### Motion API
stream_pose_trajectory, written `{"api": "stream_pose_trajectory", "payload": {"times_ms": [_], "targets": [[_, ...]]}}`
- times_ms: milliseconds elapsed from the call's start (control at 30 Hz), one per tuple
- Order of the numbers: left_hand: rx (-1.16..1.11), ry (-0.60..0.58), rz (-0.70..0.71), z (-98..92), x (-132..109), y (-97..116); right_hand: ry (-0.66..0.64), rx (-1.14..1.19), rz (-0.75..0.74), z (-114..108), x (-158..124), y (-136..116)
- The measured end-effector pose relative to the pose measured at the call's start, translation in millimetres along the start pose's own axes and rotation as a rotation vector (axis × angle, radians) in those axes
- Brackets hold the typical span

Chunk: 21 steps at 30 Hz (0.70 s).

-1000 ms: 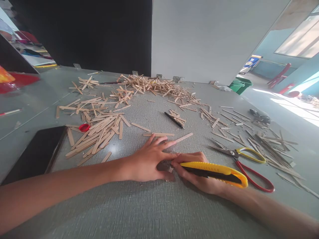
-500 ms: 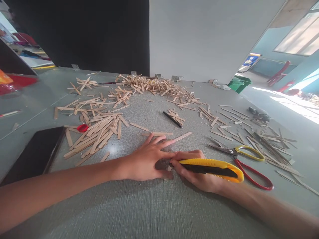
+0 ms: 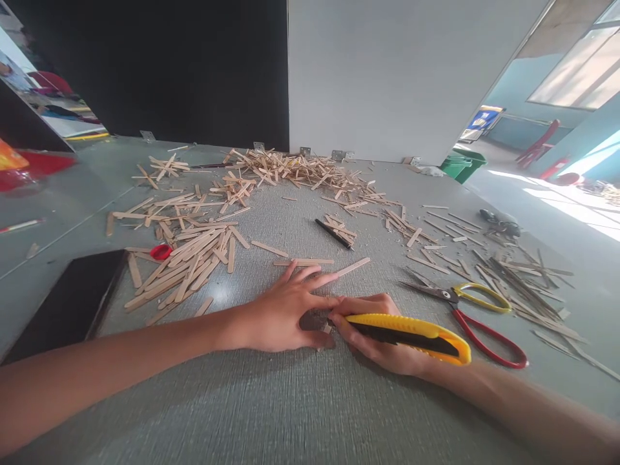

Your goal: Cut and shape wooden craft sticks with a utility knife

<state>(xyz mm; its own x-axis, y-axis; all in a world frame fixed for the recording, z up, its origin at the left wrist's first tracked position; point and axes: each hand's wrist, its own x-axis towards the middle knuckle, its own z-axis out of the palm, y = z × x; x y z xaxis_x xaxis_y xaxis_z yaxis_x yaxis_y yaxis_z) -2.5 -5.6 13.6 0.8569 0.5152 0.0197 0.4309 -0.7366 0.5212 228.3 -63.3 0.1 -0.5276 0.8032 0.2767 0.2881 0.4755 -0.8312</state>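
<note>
My left hand (image 3: 285, 313) lies on the grey surface with its fingers spread. Its fingertips are beside a craft stick (image 3: 305, 263) and touch another craft stick (image 3: 353, 266) that points to the upper right. My right hand (image 3: 372, 332) is closed around a yellow and black utility knife (image 3: 411, 326), its front end down between my two hands. The blade is hidden by my fingers. A small piece of wood (image 3: 327, 329) shows between the left thumb and the right fingertips. The two hands touch at the left index finger.
Right of my hands lie scissors (image 3: 453, 295) with yellow and red handles. A black pen (image 3: 334, 234) lies ahead. Heaped craft sticks (image 3: 194, 255), a red cap (image 3: 161, 252) and a dark phone (image 3: 68, 300) are to the left. Thin wood strips (image 3: 527, 284) lie right. Upright panels (image 3: 411, 77) stand behind.
The rear of the utility knife has dipped slightly in my right hand. My left hand keeps its place, and the view has shifted a little.
</note>
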Motion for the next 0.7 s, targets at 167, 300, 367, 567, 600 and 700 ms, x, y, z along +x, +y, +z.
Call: {"api": "stream_pose_trajectory", "payload": {"times_ms": [167,300,367,567,600,700], "targets": [[-0.001,0.008,0.001,-1.2,-0.5,1.3,0.000,0.008,0.008,0.2,-0.6,1.2],[-0.003,0.012,0.003,0.1,-1.0,0.2,0.014,0.014,-0.042,-0.2,-1.0,2.0],[0.000,0.014,0.007,0.6,-0.9,-0.1,0.016,0.014,-0.039,0.0,-1.0,1.2],[0.006,0.018,0.006,0.9,-1.2,0.2,0.026,0.009,-0.007,0.5,-1.8,-0.2],[0.006,0.016,0.004,1.0,-1.5,0.1,0.029,0.010,0.005,0.1,-2.1,-0.1],[0.013,0.005,0.000,1.8,-2.9,-0.4,0.032,0.007,0.064,-1.9,-1.9,-1.3]]}}
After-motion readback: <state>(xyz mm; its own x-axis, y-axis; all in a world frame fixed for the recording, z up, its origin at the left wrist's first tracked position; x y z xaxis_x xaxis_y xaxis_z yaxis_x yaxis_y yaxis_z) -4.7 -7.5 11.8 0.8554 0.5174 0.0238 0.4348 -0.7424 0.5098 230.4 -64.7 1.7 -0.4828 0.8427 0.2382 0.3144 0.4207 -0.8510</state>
